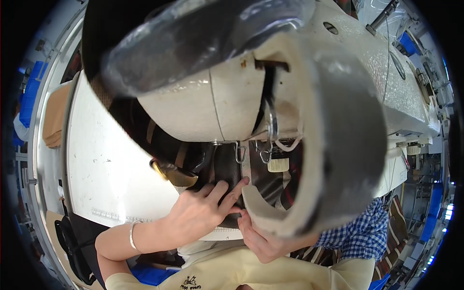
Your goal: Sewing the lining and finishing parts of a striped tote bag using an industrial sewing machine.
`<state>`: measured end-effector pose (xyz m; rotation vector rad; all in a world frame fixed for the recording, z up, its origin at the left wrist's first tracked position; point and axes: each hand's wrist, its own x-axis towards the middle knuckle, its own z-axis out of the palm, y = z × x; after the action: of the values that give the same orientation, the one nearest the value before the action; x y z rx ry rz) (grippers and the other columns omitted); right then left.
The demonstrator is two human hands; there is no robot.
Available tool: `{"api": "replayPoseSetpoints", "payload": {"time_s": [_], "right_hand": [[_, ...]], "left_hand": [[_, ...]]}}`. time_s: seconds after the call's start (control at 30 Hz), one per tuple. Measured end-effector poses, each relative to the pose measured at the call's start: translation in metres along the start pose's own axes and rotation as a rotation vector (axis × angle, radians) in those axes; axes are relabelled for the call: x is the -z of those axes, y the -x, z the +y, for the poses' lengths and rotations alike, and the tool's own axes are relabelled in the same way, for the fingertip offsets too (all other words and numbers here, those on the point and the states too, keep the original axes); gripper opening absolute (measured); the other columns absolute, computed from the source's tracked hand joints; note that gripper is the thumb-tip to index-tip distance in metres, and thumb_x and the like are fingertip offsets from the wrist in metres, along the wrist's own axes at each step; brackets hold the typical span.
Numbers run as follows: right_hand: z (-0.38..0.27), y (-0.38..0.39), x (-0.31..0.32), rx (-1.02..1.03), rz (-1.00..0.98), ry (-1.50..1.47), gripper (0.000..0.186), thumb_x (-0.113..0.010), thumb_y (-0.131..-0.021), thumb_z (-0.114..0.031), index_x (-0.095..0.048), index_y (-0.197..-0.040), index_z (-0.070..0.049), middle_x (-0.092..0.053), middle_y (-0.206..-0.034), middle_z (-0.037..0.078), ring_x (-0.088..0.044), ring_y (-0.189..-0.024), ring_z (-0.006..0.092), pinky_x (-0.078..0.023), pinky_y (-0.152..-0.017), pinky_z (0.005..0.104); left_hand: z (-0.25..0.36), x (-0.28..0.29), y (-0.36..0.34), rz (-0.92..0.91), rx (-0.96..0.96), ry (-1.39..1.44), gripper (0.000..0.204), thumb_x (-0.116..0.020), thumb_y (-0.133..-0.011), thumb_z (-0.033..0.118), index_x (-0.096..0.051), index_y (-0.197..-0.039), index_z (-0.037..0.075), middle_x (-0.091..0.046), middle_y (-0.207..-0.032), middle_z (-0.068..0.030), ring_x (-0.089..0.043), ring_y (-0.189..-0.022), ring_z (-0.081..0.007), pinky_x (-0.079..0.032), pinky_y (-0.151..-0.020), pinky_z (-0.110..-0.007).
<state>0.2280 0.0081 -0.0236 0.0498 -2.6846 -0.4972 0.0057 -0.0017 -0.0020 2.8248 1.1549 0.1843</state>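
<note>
Beneath the head of a cream sewing machine (179, 111) lies a dark brown, leather-like piece (227, 166) with a lighter strip running along it. My left hand (200, 210), with a bangle at the wrist, rests on this piece. Its index finger stretches along the strip toward the machine; the other fingers bend onto the dark material. Close by, my right hand (261, 241) pinches the near edge of the piece between thumb and fingers. A curved grey and cream machine part (348, 130) hides some of the right hand. A gold-coloured shiny part (174, 174) sits left of my left hand.
The white tabletop (101, 154) carries ruler marks near its front edge. Wire guides (240, 153) hang from the machine above my hands. Folded brown material (55, 116) lies at the far left. A blue checked sleeve (357, 232) covers my right forearm.
</note>
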Motion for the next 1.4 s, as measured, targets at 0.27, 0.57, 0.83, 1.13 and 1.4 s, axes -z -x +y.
{"api": "replayPoseSetpoints", "payload": {"time_s": [0.27, 0.57, 0.83, 1.13, 1.4], "right_hand": [[0.001, -0.004, 0.008, -0.027, -0.052, -0.006, 0.026, -0.06, -0.071, -0.012, -0.068, -0.084, 0.009, -0.066, -0.08, 0.016, -0.066, -0.078, 0.0265, -0.053, -0.073, 0.0324], [0.0, -0.008, 0.016, -0.08, -0.125, -0.03, 0.032, -0.054, -0.077, -0.017, -0.067, -0.085, 0.011, -0.068, -0.085, 0.019, -0.067, -0.08, 0.0294, -0.05, -0.074, 0.0297], [-0.004, -0.008, 0.018, -0.137, -0.146, -0.04, 0.031, -0.054, -0.078, -0.018, -0.068, -0.085, 0.009, -0.069, -0.087, 0.02, -0.068, -0.084, 0.0307, -0.049, -0.073, 0.03], [0.007, -0.011, 0.005, -0.195, -0.164, -0.011, 0.033, -0.057, -0.077, -0.018, -0.067, -0.09, 0.01, -0.068, -0.092, 0.022, -0.067, -0.091, 0.0334, -0.049, -0.073, 0.0309], [0.025, -0.012, 0.003, -0.261, -0.189, -0.043, 0.03, -0.058, -0.075, -0.016, -0.067, -0.092, 0.008, -0.066, -0.094, 0.017, -0.062, -0.087, 0.0274, -0.049, -0.075, 0.0328]], "left_hand": [[0.004, -0.019, 0.008, 0.157, 0.052, 0.057, 0.053, -0.066, -0.084, 0.027, -0.058, -0.126, -0.003, -0.055, -0.132, -0.0153, -0.058, -0.11, -0.0244, -0.047, -0.084, -0.031], [0.0, -0.017, 0.009, 0.185, -0.015, 0.115, 0.049, -0.068, -0.079, 0.02, -0.062, -0.121, -0.005, -0.059, -0.127, -0.0152, -0.06, -0.109, -0.0245, -0.049, -0.079, -0.029], [0.0, -0.012, 0.005, 0.188, -0.006, 0.119, 0.049, -0.069, -0.079, 0.018, -0.061, -0.121, -0.006, -0.06, -0.126, -0.0154, -0.06, -0.107, -0.0247, -0.05, -0.079, -0.03], [-0.021, -0.015, -0.004, 0.231, 0.01, 0.153, 0.049, -0.07, -0.076, 0.017, -0.062, -0.12, -0.005, -0.06, -0.125, -0.015, -0.059, -0.102, -0.0243, -0.052, -0.08, -0.032], [-0.038, -0.015, -0.016, 0.26, -0.005, 0.118, 0.049, -0.071, -0.077, 0.017, -0.062, -0.119, -0.005, -0.061, -0.121, -0.0127, -0.059, -0.099, -0.0245, -0.051, -0.078, -0.032]]}}
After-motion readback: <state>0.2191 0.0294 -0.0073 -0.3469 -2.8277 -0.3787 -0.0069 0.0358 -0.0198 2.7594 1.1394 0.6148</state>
